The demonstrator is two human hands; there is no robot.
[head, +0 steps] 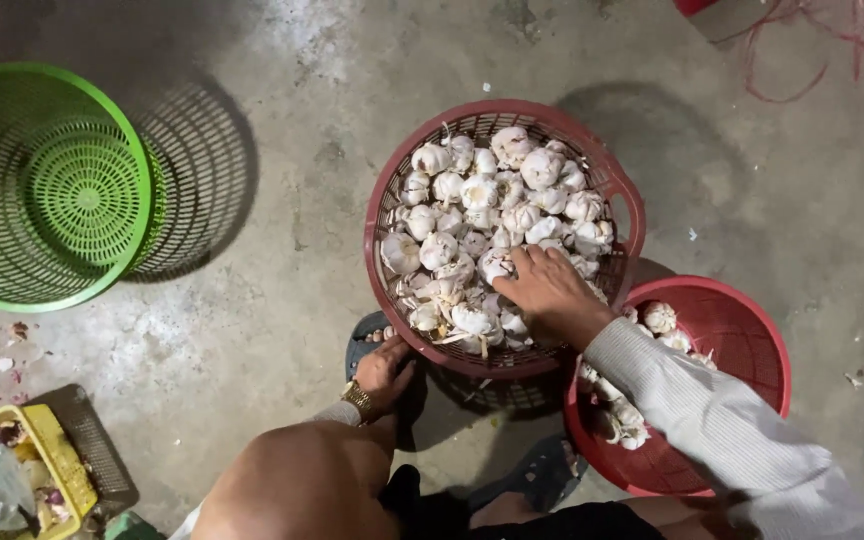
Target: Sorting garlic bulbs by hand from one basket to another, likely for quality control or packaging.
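A dark red mesh basket [385, 215] on the concrete floor is heaped with white garlic bulbs [472, 195]. My right hand [550, 295], in a light grey sleeve, reaches into its near side with the fingers curled over a bulb; whether it grips that bulb I cannot tell. My left hand [382, 372], with a gold wristwatch, rests against the basket's near rim, beside my foot in a dark sandal. A brighter red basket [742, 330] at the right holds several garlic bulbs [660, 318].
An empty green mesh basket [12, 290] stands at the far left. A yellow crate [52, 455] with scraps and plastic sits at the bottom left, with peel bits around it. Red string [782, 60] lies at the top right. My bare knee fills the bottom centre.
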